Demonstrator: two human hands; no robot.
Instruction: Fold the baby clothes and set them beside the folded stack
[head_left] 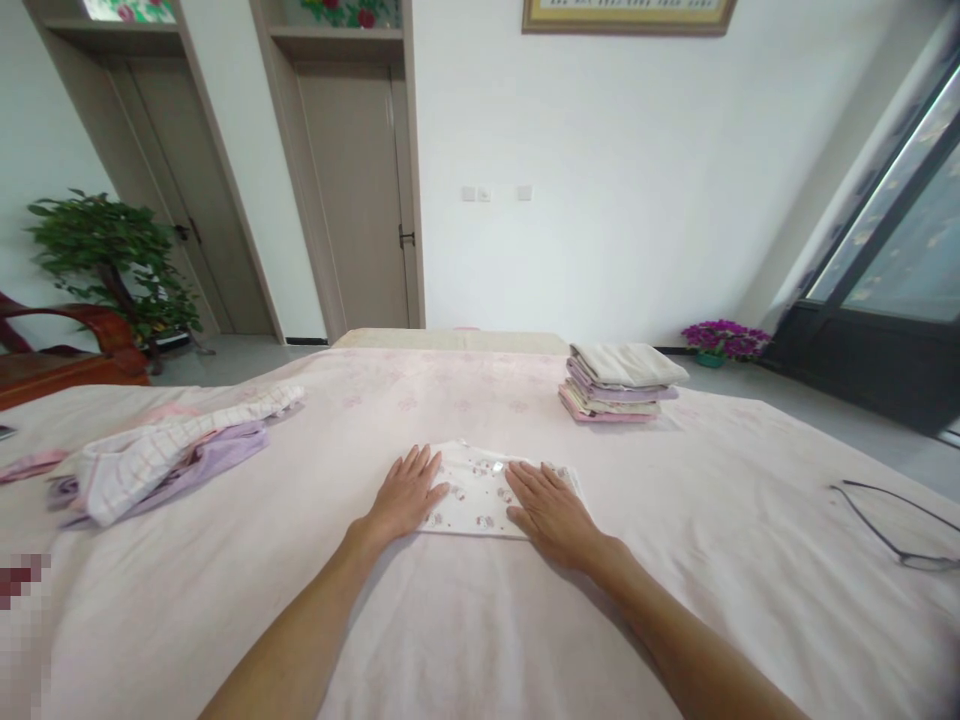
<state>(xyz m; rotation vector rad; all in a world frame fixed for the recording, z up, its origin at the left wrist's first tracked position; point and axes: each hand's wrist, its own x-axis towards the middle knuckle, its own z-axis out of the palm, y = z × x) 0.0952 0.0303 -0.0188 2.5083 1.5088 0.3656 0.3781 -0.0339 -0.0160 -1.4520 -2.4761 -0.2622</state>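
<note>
Two bare forearms reach forward from the bottom edge over a bed [480, 620] covered in a pale pink sheet. Both hands lie flat, palms down and fingers spread, grasping nothing. They press on a small folded white cloth [480, 492] with a tiny print, in the middle of the bed. Left hand [406, 492] covers the cloth's left edge; right hand [550, 512] covers its right edge. Beyond the right hand, well apart, sits a neat stack [621, 383] of folded clothes. Far left lies a loose heap [161, 455] of white and lilac garments. Glasses [896, 520] rest at the bed's right edge. Behind are a white wall, two doors and a plant [112, 262].
</note>
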